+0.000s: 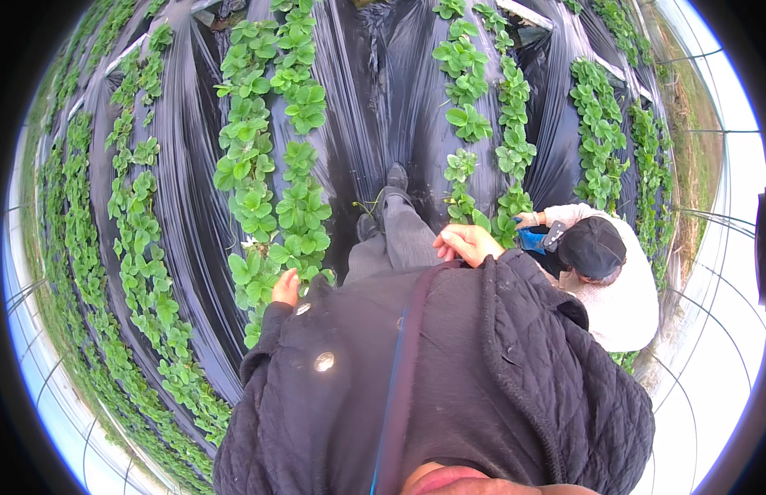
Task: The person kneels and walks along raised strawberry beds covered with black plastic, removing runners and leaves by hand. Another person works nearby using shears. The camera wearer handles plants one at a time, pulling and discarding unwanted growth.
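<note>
My left hand point(287, 288) hangs beside my jacket, near the strawberry plants point(259, 272) of the row on the left; a white flower point(249, 241) shows among their leaves. The sleeve covers part of this hand, and its palm side is hidden. In front of my right hip is my right hand point(466, 244), its fingers curled in with nothing visible in them. Right of it grow more strawberry plants point(460, 198). My shoes point(396, 179) stand in the furrow between two raised beds covered in black plastic mulch film point(420, 111).
Close at my right side a person in a dark cap point(593, 247) bends over the bed, a hand point(529, 219) and blue material point(531, 239) at the plants. A thin stem point(365, 207) lies by my shoes. Further planted beds run on both sides, under a hooped tunnel frame point(704, 130).
</note>
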The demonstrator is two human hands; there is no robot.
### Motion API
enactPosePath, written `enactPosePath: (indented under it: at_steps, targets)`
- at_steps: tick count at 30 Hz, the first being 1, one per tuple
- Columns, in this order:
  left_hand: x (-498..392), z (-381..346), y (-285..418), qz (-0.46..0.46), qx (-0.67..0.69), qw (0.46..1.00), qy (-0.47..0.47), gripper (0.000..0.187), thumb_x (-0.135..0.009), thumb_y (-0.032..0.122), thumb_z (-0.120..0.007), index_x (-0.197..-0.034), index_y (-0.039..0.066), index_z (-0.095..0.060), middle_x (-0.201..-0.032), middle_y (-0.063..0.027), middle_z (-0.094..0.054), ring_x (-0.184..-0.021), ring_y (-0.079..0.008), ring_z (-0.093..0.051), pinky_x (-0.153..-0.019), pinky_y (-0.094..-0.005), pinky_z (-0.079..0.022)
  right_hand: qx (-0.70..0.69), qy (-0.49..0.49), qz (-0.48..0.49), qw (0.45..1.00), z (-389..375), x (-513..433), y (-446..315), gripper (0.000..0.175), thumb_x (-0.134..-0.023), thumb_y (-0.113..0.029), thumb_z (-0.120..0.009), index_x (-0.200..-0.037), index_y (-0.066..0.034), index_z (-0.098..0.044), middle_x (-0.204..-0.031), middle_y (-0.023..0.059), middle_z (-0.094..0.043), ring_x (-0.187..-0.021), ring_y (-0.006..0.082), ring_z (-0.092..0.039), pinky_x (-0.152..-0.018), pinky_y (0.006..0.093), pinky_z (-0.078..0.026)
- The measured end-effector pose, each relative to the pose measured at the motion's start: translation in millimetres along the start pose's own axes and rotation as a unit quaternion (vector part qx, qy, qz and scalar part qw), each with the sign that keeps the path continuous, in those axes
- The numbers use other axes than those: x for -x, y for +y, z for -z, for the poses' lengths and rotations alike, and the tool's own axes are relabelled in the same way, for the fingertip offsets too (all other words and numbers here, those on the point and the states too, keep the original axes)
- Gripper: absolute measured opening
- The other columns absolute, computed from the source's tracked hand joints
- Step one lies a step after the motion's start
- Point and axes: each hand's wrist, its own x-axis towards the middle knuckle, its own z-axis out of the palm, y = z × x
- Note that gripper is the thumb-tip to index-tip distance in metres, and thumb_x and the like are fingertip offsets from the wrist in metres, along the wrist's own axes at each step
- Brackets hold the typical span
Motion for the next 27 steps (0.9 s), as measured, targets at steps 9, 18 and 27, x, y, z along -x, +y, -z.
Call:
enactPosePath:
  at_steps: [9,18,27]
  targets:
    - [-23.2,11.0,16.4,-0.085,-0.157,0.982,-0.056,0.031,-0.1,0.02,-0.059,-0.126,0.005,-0.065,-0.124,-0.0111,-0.069,-0.116,-0.0207,-0.064,-0.101,-0.0336,-0.048,0.011,0.03,0.023,0.999,11.8,-14.5,-14.1,0.037,-0.106,-0.031,-0.049,-0.103,0.0005,-0.067,-0.085,0.0039,-0.066,-0.076,0.0117,-0.061,-0.073,0.0286,-0.052]
    - [-16.7,-26.3,87.0,-0.107,-0.203,0.973,-0.026,0.035,-0.1,0.023,-0.06,-0.13,0.006,-0.063,-0.123,-0.0123,-0.07,-0.113,-0.0195,-0.066,-0.098,-0.0321,-0.049,-0.034,0.039,0.006,0.999,32.0,-27.7,-15.4,0.036,-0.106,-0.028,-0.047,-0.104,0.0023,-0.067,-0.086,0.0056,-0.066,-0.077,0.0127,-0.062,-0.074,0.0287,-0.052]
    - [-33.4,-64.7,171.0,0.035,-0.095,0.989,-0.106,0.036,-0.1,0.02,-0.062,-0.132,0.004,-0.061,-0.121,-0.0095,-0.07,-0.108,-0.016,-0.065,-0.095,-0.0315,-0.051,-0.102,0.048,-0.008,0.994,83.2,-58.8,-10.7,0.033,-0.106,-0.025,-0.048,-0.104,0.0027,-0.066,-0.087,0.0062,-0.066,-0.075,0.0128,-0.062,-0.074,0.0286,-0.053]
